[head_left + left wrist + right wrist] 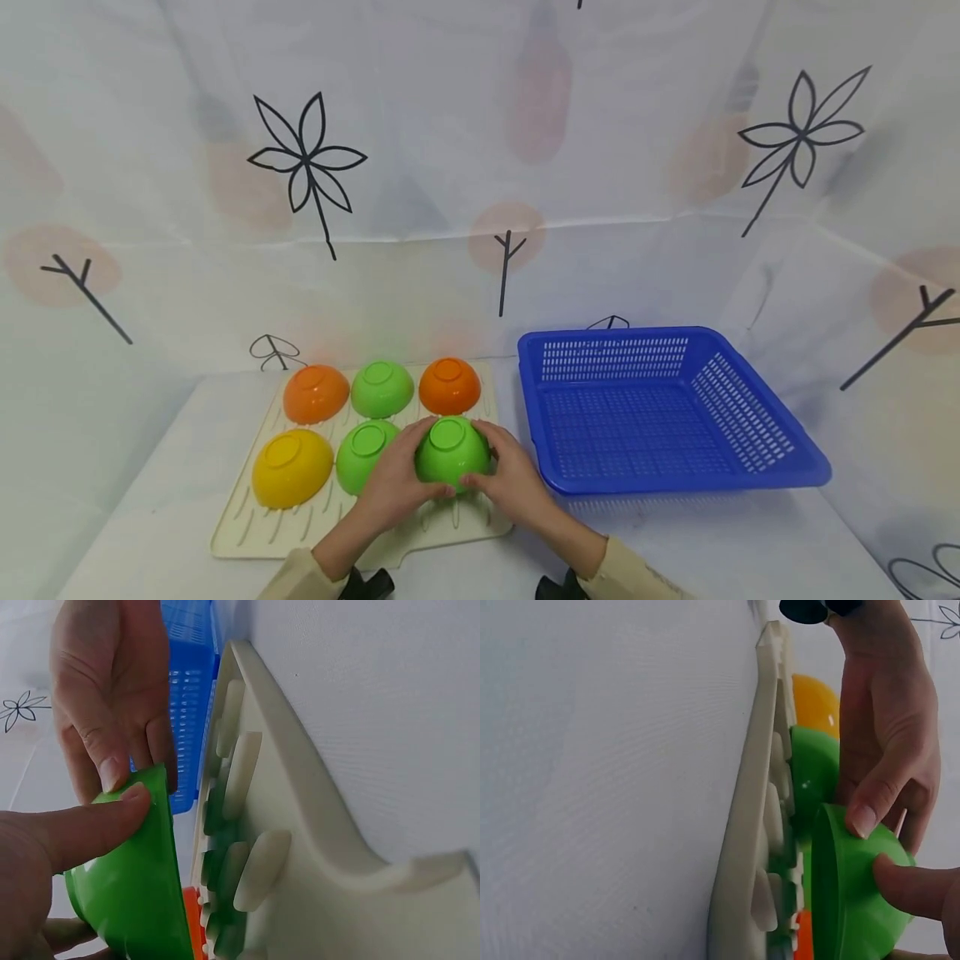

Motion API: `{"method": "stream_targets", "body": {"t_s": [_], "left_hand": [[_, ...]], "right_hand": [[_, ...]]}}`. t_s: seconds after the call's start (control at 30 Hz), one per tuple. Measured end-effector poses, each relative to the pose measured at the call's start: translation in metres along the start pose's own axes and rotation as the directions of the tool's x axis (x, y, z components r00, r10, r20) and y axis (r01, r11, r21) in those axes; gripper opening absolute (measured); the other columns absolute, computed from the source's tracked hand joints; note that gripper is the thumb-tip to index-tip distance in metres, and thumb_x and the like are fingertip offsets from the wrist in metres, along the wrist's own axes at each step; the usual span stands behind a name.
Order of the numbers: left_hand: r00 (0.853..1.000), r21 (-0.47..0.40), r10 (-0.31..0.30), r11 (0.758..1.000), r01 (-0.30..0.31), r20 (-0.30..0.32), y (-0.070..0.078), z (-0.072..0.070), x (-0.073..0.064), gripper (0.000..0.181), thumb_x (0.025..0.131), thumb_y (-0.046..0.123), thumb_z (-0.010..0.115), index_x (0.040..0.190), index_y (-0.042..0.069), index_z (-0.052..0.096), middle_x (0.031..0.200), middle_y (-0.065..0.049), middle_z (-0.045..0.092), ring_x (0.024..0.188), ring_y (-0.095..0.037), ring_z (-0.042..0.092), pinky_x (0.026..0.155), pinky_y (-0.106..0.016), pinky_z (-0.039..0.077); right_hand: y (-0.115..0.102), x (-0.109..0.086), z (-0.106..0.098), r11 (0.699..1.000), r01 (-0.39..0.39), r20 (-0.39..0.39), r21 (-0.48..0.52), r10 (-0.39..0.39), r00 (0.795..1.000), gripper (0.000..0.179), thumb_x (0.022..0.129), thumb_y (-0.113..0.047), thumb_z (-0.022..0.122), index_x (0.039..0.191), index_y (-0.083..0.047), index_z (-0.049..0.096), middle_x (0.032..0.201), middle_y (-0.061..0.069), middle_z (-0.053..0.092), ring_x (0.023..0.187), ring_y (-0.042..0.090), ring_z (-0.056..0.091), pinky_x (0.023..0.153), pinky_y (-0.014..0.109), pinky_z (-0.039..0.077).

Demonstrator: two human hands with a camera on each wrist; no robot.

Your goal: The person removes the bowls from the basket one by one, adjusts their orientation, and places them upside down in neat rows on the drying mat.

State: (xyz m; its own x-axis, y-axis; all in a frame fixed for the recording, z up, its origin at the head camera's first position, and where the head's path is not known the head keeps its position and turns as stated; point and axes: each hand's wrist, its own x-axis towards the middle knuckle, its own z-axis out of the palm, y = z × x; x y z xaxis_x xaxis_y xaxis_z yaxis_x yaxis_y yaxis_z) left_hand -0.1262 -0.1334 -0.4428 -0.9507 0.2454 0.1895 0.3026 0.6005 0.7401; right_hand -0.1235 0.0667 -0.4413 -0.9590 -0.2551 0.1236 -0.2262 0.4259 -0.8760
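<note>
Both hands hold a green bowl (452, 457), upside down, over the front right part of a cream ridged drying mat (255, 533). My left hand (397, 483) grips it from the left, thumb on the near side. From the right, my right hand (517, 479) grips its other side. In the left wrist view, the rim of the bowl (127, 877) stands slightly apart from the mat's ridges (262, 870). Left of the held bowl, a second green bowl (360, 454) sits upside down, partly hidden by my left hand. Beside that lies a larger yellow bowl (292, 471).
Along the mat's back row sit an orange bowl (315, 396), a green bowl (382, 390) and another orange bowl (450, 387), all upside down. A blue plastic basket (675, 483) stands right of the mat on the white table. Patterned cloth (420, 167) hangs behind.
</note>
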Motion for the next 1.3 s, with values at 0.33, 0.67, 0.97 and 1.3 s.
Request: {"method": "stream_targets", "body": {"t_s": [0.33,0.67,0.97,1.3], "left_hand": [[0.998,0.024,-0.05,0.999,0.049,0.034,-0.002,0.005,0.001,0.089,0.072,0.021,0.09,0.146,0.002,0.043,0.143,-0.02,0.051,0.127,-0.038,0.05,0.103,-0.058,0.043],[0.998,0.007,-0.039,0.999,0.039,0.039,-0.002,0.009,0.002,0.078,0.08,0.015,0.084,0.145,0.001,0.043,0.145,-0.022,0.047,0.132,-0.04,0.046,0.107,-0.057,0.039],[0.999,0.012,-0.024,1.0,0.024,0.023,-0.003,0.008,0.002,0.077,0.079,0.014,0.084,0.144,0.002,0.045,0.147,-0.021,0.046,0.133,-0.04,0.045,0.108,-0.057,0.037],[0.999,0.017,-0.032,0.999,0.032,0.013,-0.004,0.007,0.002,0.078,0.077,0.014,0.085,0.144,0.005,0.047,0.147,-0.019,0.046,0.133,-0.039,0.045,0.108,-0.057,0.038]], "right_hand": [[0.006,0.004,0.003,1.0,0.014,0.022,-0.013,-0.013,1.0,0.072,0.08,-0.007,0.083,0.142,0.002,0.048,0.14,0.023,0.049,0.127,0.038,0.049,0.105,0.053,0.043],[0.013,0.008,0.003,1.0,-0.008,0.033,-0.026,0.008,0.999,0.074,0.078,0.0,0.082,0.143,0.002,0.046,0.144,0.023,0.047,0.133,0.039,0.045,0.109,0.053,0.038],[0.017,0.008,0.006,1.0,0.008,0.033,-0.029,-0.007,0.999,0.076,0.079,-0.006,0.083,0.144,0.003,0.045,0.143,0.025,0.048,0.13,0.039,0.048,0.106,0.053,0.041],[0.017,0.009,0.007,1.0,0.016,0.023,-0.006,-0.016,1.0,0.071,0.081,-0.004,0.081,0.142,0.005,0.046,0.141,0.026,0.049,0.128,0.039,0.049,0.104,0.05,0.044]]}}
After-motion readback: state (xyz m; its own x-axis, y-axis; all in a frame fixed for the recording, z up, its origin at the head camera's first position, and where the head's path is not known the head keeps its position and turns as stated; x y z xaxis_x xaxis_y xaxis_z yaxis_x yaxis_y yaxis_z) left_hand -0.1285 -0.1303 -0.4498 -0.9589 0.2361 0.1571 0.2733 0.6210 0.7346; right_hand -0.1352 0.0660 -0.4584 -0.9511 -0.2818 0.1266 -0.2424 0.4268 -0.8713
